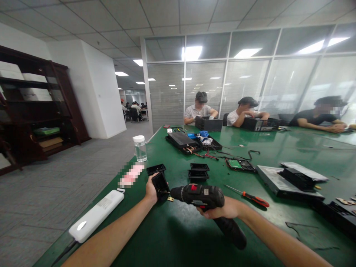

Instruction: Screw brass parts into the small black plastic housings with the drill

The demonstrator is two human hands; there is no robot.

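My left hand (151, 191) grips a small black plastic box (160, 185), tilted so that its hollow side faces me. In my right hand (222, 208) is a black cordless drill (197, 195) with a red switch, its fingers wrapped round the handle. The drill's bit points left and reaches the box's lower right edge; whether it sits on a screw is too small to tell. Just below that, a small brass-coloured piece (170, 199) shows by the box. Another black box (156, 169) lies behind my left hand, and two more black boxes (198, 175) stand beyond the drill.
An orange-handled screwdriver (255, 199) lies right of the drill. Left are a white power strip (97, 215) and a lidded clear bottle (140, 149). A green circuit board (239, 165), a metal drive case (286, 181) and a black open case (183, 141) lie farther off. Several people sit across the table.
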